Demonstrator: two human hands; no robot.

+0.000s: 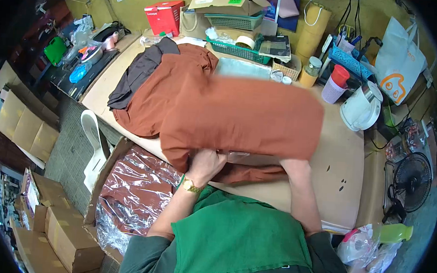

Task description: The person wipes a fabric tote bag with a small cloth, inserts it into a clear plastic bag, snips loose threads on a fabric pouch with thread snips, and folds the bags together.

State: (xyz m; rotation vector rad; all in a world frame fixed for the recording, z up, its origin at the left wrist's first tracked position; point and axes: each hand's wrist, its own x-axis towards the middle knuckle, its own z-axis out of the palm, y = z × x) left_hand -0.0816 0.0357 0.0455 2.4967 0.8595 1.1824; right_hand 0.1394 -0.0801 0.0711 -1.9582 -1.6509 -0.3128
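A rust-brown garment point(250, 116), blurred by motion, is raised over the table in front of me. My left hand point(207, 165), with a gold watch on its wrist, is closed on the near left part of the cloth. At the near right corner my right hand point(295, 166) holds the garment, its fingers hidden under the fabric. Part of the cloth hangs below, between the hands. Further left, more rust-brown cloth point(148, 94) lies on the table, with a dark grey-brown cloth point(141, 71) along its far side.
The tan table point(338, 184) carries green baskets point(239, 50), a purple cup point(333, 89) and a white kettle point(361, 106) along its far side. Left of me, a cardboard box point(90, 211) holds plastic-wrapped brown garments point(135, 196). A black fan point(412, 181) stands at right.
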